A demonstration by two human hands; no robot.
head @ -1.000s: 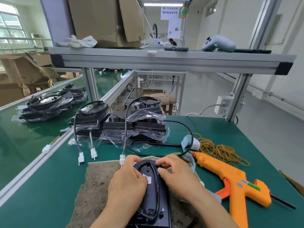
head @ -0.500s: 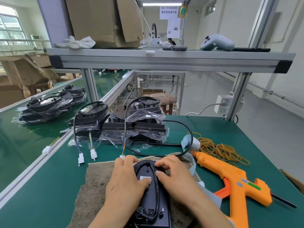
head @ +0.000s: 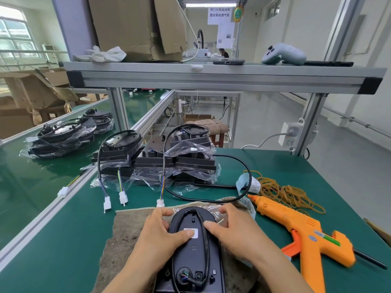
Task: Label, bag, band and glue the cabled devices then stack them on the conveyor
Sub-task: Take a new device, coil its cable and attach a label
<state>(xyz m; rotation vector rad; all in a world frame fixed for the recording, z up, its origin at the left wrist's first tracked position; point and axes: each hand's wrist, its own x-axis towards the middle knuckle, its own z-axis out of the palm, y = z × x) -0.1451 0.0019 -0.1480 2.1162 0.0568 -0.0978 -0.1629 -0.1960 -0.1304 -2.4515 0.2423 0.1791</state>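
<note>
A black oval cabled device (head: 193, 248) lies back-up on a brown mat (head: 124, 235) at the table's near edge. A small white label (head: 191, 232) sits on its back. My left hand (head: 160, 237) grips the device's left side, its thumb pressing the label. My right hand (head: 234, 231) holds the right side, thumb on the cable that runs along the back. The device's cable loops away (head: 245, 178) toward the bagged devices. A strip of label backing (head: 243, 182) curls just beyond my right hand.
Stacks of black devices in clear bags (head: 160, 161) stand behind the mat, white connectors (head: 106, 203) trailing. An orange glue gun (head: 300, 229) and a pile of rubber bands (head: 285, 193) lie right. Bagged devices (head: 61, 138) rest on the left conveyor (head: 31, 187).
My left thumb slid down the device's back with the label and now presses it lower. My right hand shifted slightly along the right edge.
</note>
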